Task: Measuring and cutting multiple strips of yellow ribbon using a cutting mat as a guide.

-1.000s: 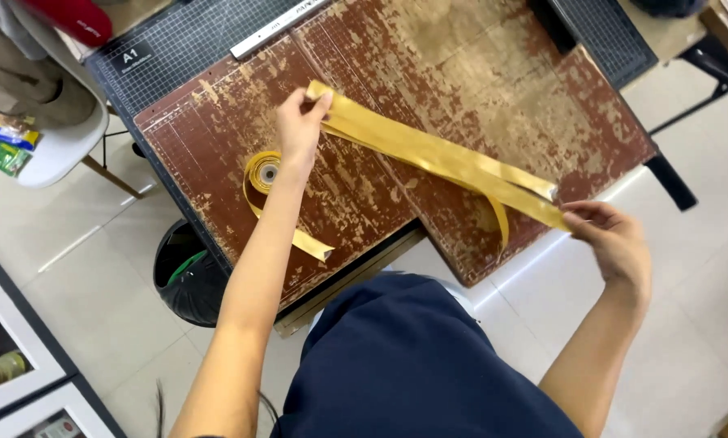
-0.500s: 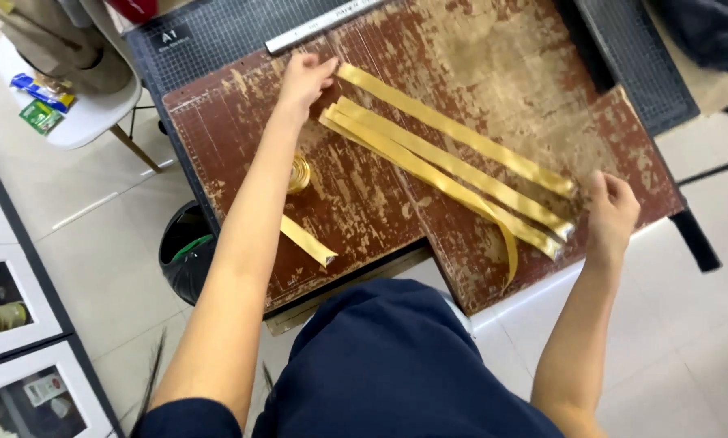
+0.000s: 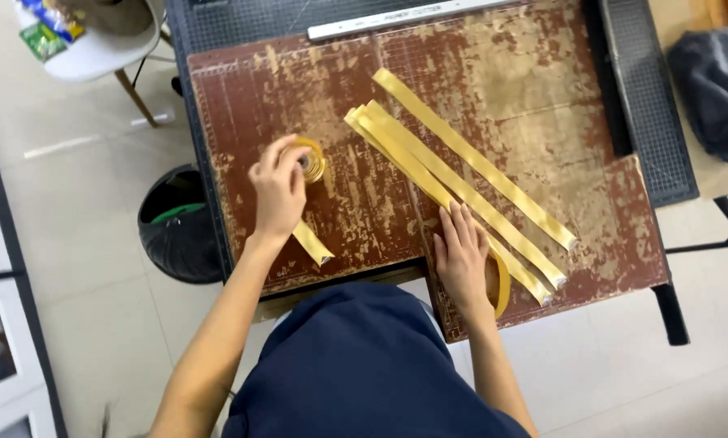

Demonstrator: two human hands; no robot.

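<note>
Fingers of your left hand (image 3: 279,191) curl around the gold ribbon roll (image 3: 309,160) near the worn brown surface's (image 3: 542,105) left edge, while your right hand (image 3: 461,258) presses flat on the ribbon strips (image 3: 461,182) toward its near edge.

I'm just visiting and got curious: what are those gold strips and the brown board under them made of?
The gold strips look like satin or foil ribbon: thin, flat and shiny, and they match the roll under the left hand. The brown board looks like a worn cutting mat, probably rubbery plastic: faint grid lines, with the surface scuffed pale.
</note>
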